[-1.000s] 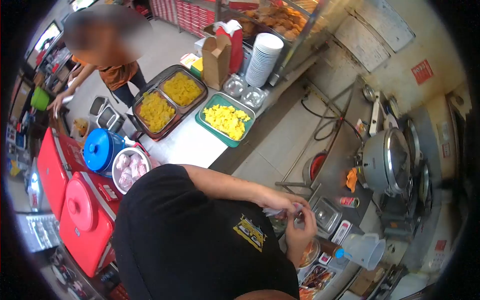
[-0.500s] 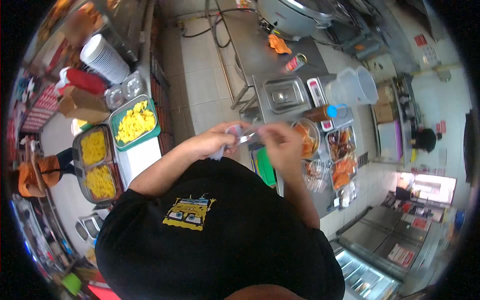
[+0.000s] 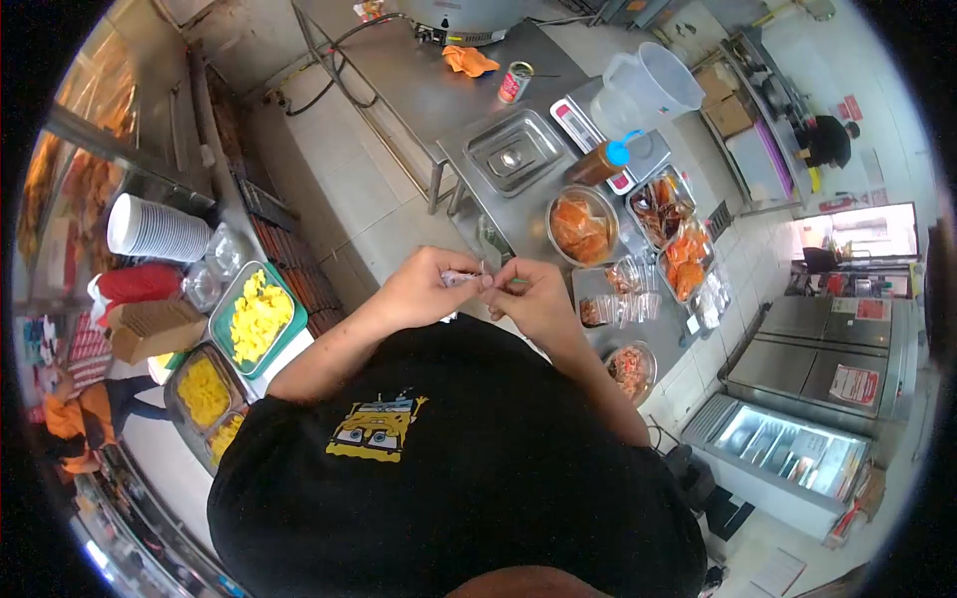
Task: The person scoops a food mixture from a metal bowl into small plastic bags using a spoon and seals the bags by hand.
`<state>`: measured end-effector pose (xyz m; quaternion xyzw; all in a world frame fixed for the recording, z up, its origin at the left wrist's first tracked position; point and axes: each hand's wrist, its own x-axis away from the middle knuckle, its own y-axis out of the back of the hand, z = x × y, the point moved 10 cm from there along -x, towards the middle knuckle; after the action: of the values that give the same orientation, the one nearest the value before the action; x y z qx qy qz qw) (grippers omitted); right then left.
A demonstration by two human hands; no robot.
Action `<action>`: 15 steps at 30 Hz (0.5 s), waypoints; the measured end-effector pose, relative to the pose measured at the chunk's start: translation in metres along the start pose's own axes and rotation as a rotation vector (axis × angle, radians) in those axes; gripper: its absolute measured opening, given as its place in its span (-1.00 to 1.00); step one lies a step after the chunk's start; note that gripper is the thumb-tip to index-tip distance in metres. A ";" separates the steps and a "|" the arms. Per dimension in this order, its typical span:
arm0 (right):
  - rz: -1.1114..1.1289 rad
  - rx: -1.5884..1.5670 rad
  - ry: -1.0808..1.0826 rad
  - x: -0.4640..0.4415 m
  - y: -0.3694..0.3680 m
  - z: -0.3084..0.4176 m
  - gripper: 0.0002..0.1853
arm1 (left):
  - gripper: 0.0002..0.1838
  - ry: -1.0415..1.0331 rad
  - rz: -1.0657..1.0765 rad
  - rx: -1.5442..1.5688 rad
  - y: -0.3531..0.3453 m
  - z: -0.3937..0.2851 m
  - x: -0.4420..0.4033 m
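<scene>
My left hand (image 3: 424, 289) is closed around a small, crumpled whitish packet (image 3: 459, 278), mostly hidden by the fingers. My right hand (image 3: 535, 299) is closed in a pinch, its fingertips meeting the left thumb. A bit of something thin and green shows at the right fingers, too small to name. Both hands are in front of the black shirt. To their right, on the steel table, are a round container of orange food (image 3: 581, 227) and several small clear packs (image 3: 620, 291).
At left stand a green-rimmed tray of yellow pieces (image 3: 293, 317) and a stack of white cups (image 3: 159, 229). On the steel table are a lidded pan (image 3: 513, 149), a sauce bottle (image 3: 598, 164), a scale (image 3: 578, 125), a pitcher (image 3: 648, 95) and a can (image 3: 514, 83). Floor tiles (image 3: 384, 234) lie between.
My right hand, blurred and higher before, has come down to meet my left hand at the fingertips. The view has turned, so a bowl of chopped food shows beside my right forearm.
</scene>
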<state>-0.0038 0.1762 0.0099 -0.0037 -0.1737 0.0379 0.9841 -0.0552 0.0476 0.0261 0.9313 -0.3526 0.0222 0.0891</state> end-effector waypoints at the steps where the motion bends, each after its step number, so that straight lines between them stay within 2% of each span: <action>1: 0.006 -0.018 -0.012 0.001 -0.002 -0.001 -0.93 | -0.76 0.000 0.011 0.000 0.000 0.004 -0.002; 5: -0.088 -0.087 0.004 -0.003 0.001 0.001 -0.92 | -0.79 -0.043 -0.011 -0.130 0.006 0.000 -0.010; 7: -0.113 0.012 0.021 -0.003 0.003 0.001 -0.90 | -0.79 -0.066 -0.033 -0.205 0.008 -0.004 -0.013; 8: -0.107 0.017 0.040 -0.004 0.003 0.004 -0.90 | -0.79 -0.088 0.024 -0.186 0.001 -0.004 -0.014; 10: -0.074 0.138 -0.095 -0.006 -0.001 -0.005 -0.85 | -0.77 -0.100 0.123 -0.124 -0.004 0.005 -0.020; 12: -0.093 0.473 -0.053 -0.006 -0.006 0.018 -0.83 | -0.77 -0.110 0.186 -0.265 -0.004 0.004 -0.021; 14: -0.233 0.755 0.148 -0.010 -0.001 0.024 -0.87 | -0.75 -0.063 0.030 -0.605 0.005 0.009 -0.024; 15: -0.228 0.766 0.177 -0.014 -0.002 0.014 -0.87 | -0.75 -0.073 -0.020 -0.632 0.009 0.010 -0.025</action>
<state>-0.0211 0.1731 0.0182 0.3792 -0.0610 -0.0098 0.9232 -0.0799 0.0552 0.0150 0.8611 -0.3358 -0.1229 0.3616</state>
